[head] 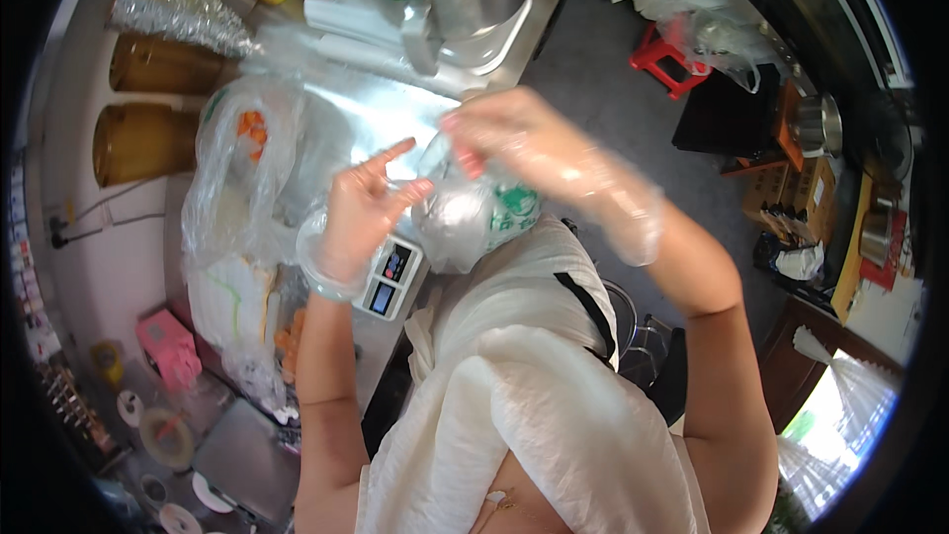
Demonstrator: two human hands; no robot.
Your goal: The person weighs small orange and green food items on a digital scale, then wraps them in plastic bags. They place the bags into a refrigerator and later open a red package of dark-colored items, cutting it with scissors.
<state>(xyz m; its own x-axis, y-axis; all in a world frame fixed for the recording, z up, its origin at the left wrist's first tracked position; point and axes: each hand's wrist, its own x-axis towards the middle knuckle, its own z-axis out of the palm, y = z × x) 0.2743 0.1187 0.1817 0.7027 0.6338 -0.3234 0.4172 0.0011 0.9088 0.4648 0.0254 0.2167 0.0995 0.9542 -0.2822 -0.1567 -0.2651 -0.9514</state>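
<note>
My right hand (504,130), in a clear disposable glove, pinches the gathered neck of a translucent plastic bag (456,226) with green print. The bag's full, rounded body hangs in front of my apron, by the table edge; its contents cannot be made out. My left hand (363,211), also in a clear glove, is to the left of the bag's neck. Its thumb and forefinger are spread, with nothing seen between them. Below this hand is a white digital kitchen scale (404,278), with a round clear plastic container (313,245) beside it, partly hidden by the wrist.
A large steel pot (474,11) stands at the table's far end. Along the left lie a plastic bag with orange pieces (222,170), amber jars (152,144) and a foil-like package (182,15). On the floor at right are a red stool (667,63) and cardboard boxes (801,196).
</note>
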